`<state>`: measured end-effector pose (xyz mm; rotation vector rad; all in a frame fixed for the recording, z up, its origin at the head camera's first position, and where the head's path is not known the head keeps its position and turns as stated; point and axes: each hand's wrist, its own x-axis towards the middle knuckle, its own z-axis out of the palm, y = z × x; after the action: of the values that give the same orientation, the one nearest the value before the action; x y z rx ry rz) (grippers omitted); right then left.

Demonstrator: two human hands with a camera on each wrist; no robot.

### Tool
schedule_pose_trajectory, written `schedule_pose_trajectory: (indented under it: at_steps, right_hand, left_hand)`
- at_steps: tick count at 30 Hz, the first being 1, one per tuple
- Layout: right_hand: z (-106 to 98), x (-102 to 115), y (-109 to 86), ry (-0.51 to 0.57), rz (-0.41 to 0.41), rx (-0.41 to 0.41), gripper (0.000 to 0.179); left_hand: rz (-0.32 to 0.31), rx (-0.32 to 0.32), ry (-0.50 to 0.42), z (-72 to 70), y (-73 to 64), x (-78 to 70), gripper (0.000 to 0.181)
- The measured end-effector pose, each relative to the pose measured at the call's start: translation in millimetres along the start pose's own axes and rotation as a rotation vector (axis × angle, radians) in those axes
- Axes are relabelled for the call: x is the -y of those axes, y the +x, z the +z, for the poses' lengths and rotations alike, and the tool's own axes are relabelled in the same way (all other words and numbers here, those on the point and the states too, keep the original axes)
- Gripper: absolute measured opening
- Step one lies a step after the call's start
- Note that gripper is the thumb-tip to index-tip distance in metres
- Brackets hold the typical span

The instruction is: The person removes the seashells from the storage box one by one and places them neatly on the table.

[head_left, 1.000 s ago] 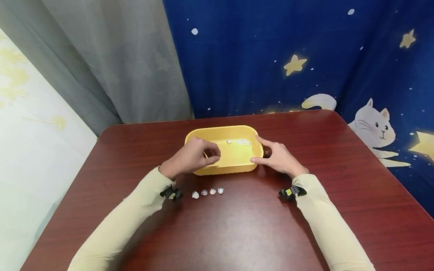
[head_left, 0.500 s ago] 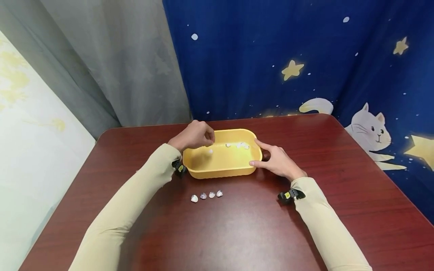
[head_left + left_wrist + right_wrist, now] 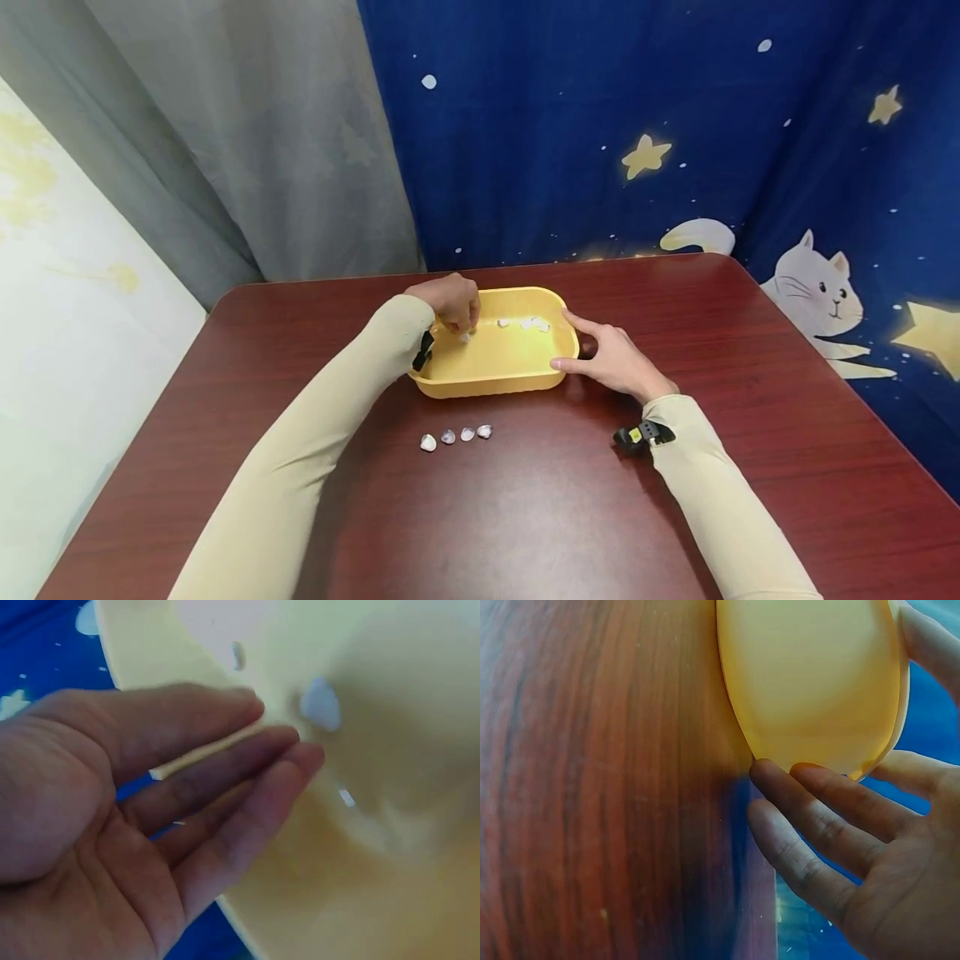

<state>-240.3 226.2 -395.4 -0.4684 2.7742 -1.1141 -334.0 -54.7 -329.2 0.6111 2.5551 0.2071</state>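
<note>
A yellow oblong basin stands on the table, with small white shells lying in it toward the right. My left hand reaches down into its left part. One shell lies just beyond the fingertips in the left wrist view; thumb and fingers are loosely bent, with a gap between them and nothing held. At the basin's right end, my right hand holds the rim between thumb and fingers. Several shells sit in a short row on the table in front of the basin.
The dark red wooden table ends behind the basin at a blue curtain and a grey curtain. A pale patterned surface rises on the left side.
My left hand has moved from above the basin's front left, over its left rim and down inside to a shell there. My right hand stays at the right end.
</note>
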Motion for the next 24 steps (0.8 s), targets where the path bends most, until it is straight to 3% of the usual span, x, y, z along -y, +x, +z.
schedule_pose_trajectory:
  at_steps: [4,15,24]
  right_hand:
    - [1,0,0.1,-0.002,-0.004,0.000,0.097]
    - [-2,-1,0.4,-0.019,0.004,-0.007,0.098]
    - [0,1,0.6,-0.024,0.003,0.000,0.097]
  left_hand:
    - [-0.034,0.013,-0.027,5.4,5.9,-0.2,0.013]
    - [-0.056,-0.005,0.112,13.1,19.6,-4.4,0.014]
    - [-0.029,-0.031,0.348,17.6,20.7,-13.5,0.019]
